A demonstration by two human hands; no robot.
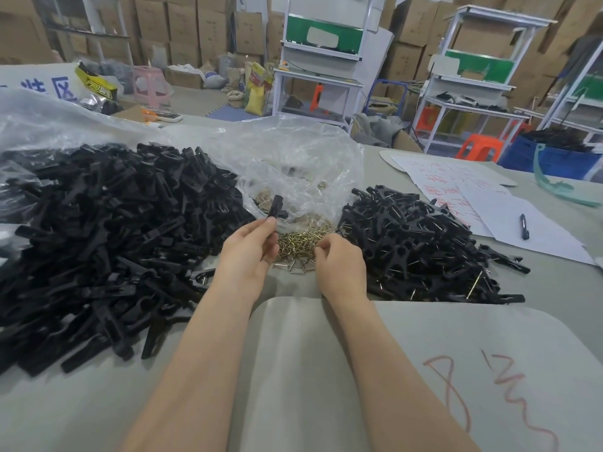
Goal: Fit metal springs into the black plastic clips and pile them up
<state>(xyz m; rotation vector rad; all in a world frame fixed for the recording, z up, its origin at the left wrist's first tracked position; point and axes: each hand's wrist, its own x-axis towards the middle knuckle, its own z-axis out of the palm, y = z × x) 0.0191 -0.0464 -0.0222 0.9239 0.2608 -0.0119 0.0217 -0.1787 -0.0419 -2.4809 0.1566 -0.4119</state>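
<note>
The left hand (248, 247) pinches one black clip (276, 206) and holds it up above the gold springs (298, 244) on the worktop (98, 402). The right hand (341, 264) curls its fingers onto the springs, but I cannot tell if it holds one. A big clip pile (98, 230) lies left, and a smaller pile (417, 236) lies right.

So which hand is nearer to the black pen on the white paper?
Right. The right hand is left of the black pen; the left hand is farther left.
</note>
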